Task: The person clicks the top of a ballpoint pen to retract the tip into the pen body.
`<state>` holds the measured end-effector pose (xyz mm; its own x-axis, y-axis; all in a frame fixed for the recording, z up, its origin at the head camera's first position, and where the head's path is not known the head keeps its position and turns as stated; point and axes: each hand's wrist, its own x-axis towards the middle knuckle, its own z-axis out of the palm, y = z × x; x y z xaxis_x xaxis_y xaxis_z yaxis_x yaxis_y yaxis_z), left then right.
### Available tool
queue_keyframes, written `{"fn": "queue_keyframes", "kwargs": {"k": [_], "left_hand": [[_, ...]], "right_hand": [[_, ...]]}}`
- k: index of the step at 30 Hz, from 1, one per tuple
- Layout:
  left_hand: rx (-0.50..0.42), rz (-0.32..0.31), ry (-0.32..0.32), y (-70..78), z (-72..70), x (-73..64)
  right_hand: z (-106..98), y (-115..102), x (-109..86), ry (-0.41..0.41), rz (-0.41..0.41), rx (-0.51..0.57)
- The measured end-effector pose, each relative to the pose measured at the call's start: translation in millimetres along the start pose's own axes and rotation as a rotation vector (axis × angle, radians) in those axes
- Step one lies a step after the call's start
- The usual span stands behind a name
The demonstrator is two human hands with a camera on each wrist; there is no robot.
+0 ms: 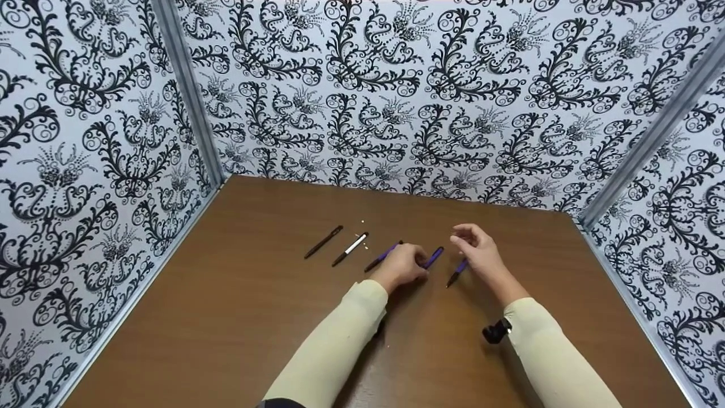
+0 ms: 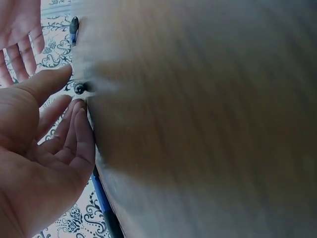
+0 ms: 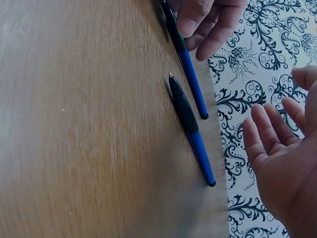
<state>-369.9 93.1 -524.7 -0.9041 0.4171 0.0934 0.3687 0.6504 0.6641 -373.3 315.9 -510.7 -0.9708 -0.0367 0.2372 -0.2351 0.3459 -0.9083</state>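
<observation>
Five pens lie slanted in a row on the brown table: a black pen (image 1: 324, 242), a white pen with black ends (image 1: 350, 249) and several blue pens with black grips. My left hand (image 1: 403, 265) is at the middle blue pen (image 1: 434, 257), thumb and fingers apart on either side of it, and partly covers the left blue pen (image 1: 376, 263). In the left wrist view, a pen's end (image 2: 79, 89) shows between the parted thumb and fingers. My right hand (image 1: 481, 252), fingers loosely bent and holding nothing, is raised over the right blue pen (image 3: 199, 148).
Tiny white bits (image 1: 365, 246) lie beside the white pen. Walls covered in black-and-white scroll pattern (image 1: 374, 113) enclose the table at the back and both sides. A small black device (image 1: 496, 331) is at the right sleeve.
</observation>
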Motion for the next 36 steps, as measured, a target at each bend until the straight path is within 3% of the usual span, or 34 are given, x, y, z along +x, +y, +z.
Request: {"fn": "queue_keyframes", "kwargs": {"k": [7,11,22,26,31,36], "left_hand": [[-0.012,-0.024,-0.020,-3.1,3.1,4.0],[-0.007,-0.034,-0.020,-0.8,3.2,2.6],[0.123,-0.052,0.018,-0.3,2.6,1.5],[0.154,-0.030,0.030,-2.7,2.5,2.0],[0.121,-0.026,0.060,-5.2,1.0,2.4],[0.084,-0.015,0.096,-9.4,-1.2,2.1]], "right_hand": [[-0.4,-32.7,-13.3,-0.016,0.019,0.039],[-1.1,-35.1,-15.0,-0.017,0.016,0.048],[-2.6,-33.4,-17.2,-0.028,0.024,0.074],[-2.3,-32.8,-17.8,-0.023,0.018,0.093],[-0.8,-30.8,-15.1,-0.012,0.024,0.062],[1.9,-9.9,-3.8,0.053,0.054,0.061]]}}
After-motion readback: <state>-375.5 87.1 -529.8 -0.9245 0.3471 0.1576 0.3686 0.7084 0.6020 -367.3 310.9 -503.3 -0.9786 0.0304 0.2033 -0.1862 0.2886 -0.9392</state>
